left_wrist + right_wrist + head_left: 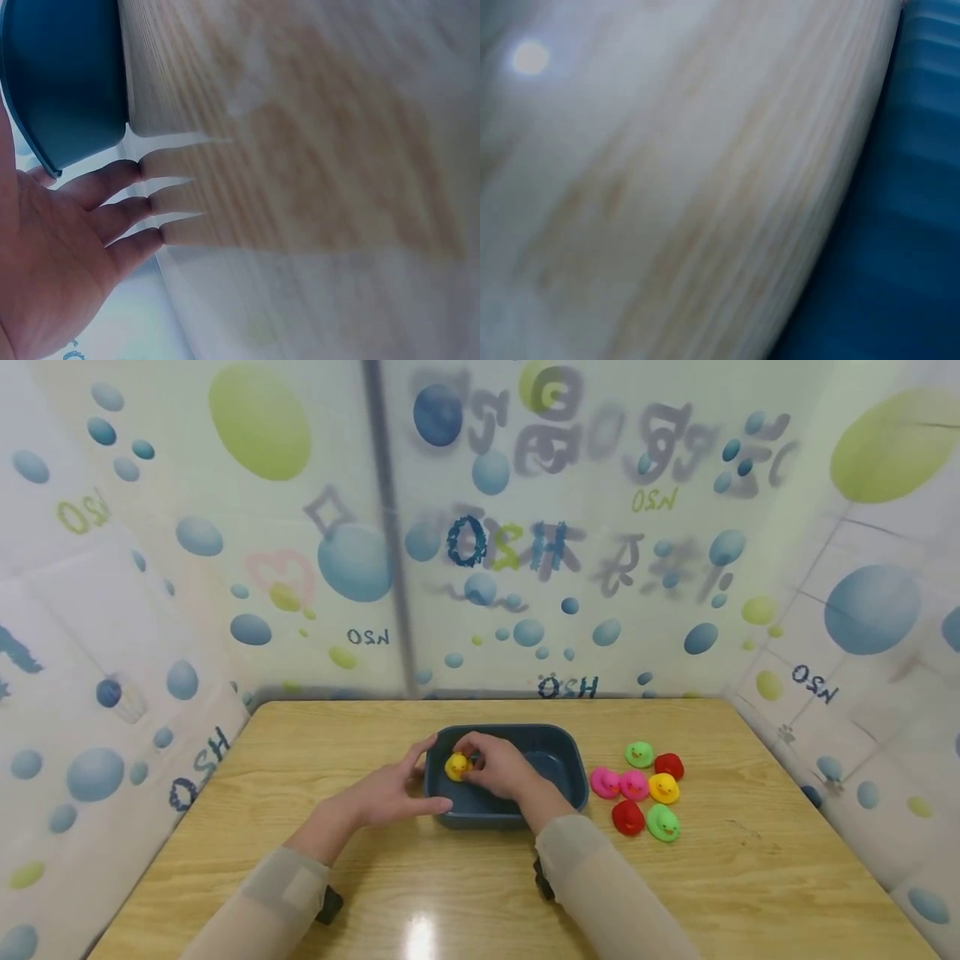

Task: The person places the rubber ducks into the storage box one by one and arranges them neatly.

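A dark blue rectangular plastic basin [558, 764] stands on the wooden table. Inside its left end, my right hand [498, 767] pinches a small yellow toy duck [457, 767] between thumb and fingers. My left hand [390, 793] is at the basin's left end, its thumb at the front rim and its index finger near the back corner. Seen from the left wrist, the left hand's other fingers [120, 217] are spread and extended, with their tips at the table beside the basin wall [67, 82]. The right wrist view shows basin and table but no hand.
Right of the basin lie several toy ducks: green [639, 754], red [669, 767], pink [634, 785], yellow [663, 788], another red [628, 818] and another green [663, 822]. A patterned curtain [480, 635] hangs behind the wooden table [750, 877].
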The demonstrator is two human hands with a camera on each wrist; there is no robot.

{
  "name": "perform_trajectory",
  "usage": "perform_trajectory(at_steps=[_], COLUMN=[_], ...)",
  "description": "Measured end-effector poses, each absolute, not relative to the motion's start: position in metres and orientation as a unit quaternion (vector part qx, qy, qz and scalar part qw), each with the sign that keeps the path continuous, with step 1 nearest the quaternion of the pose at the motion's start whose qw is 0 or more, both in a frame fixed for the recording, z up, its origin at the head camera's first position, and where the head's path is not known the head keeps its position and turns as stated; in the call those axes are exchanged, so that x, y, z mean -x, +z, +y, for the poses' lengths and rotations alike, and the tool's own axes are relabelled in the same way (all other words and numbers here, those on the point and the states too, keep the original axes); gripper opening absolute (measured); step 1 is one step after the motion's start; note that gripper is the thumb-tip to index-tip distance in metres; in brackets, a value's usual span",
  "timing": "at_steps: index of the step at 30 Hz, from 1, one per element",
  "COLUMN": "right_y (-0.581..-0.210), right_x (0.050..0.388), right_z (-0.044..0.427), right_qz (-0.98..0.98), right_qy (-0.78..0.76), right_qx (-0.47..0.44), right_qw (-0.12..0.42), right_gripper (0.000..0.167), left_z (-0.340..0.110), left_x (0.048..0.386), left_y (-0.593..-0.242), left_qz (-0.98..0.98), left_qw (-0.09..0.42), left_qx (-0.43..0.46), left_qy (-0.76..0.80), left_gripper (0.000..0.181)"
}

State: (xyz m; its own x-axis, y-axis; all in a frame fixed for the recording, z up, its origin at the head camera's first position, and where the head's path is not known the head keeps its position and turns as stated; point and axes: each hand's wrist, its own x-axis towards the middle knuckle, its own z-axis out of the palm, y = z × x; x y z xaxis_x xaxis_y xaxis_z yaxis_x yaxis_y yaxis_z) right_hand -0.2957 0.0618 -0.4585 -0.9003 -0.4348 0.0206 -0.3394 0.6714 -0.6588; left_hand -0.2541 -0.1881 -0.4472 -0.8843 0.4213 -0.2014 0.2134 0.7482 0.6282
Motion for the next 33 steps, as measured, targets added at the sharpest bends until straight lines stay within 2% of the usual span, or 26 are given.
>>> perform_trajectory(at_steps=[8, 21, 33], right_y=[-0.4589, -0.4608, -0.459], right_x=[0.2981, 0.2986, 0.296], right_z=[0.0624, 0.0626, 0.0625], right_qz=[0.913, 0.909, 0.909], right_qy=[-0.348, -0.355, -0.358], right_qx=[0.199, 0.203, 0.197], right_qw=[0.073, 0.074, 0.077], right_gripper=[0.028, 0.032, 0.029], left_z=[-0.188, -0.1886, -0.1887], left_x=[0.2555, 0.255, 0.2537], left_y=[-0.4464, -0.4464, -0.4472], left_qz=[0.921, 0.92, 0.917], left_qw=[0.166, 0.17, 0.17], left_qx=[-0.172, -0.169, -0.169], left_qy=[0.306, 0.311, 0.318], left_gripper=[0.112, 0.114, 0.113])
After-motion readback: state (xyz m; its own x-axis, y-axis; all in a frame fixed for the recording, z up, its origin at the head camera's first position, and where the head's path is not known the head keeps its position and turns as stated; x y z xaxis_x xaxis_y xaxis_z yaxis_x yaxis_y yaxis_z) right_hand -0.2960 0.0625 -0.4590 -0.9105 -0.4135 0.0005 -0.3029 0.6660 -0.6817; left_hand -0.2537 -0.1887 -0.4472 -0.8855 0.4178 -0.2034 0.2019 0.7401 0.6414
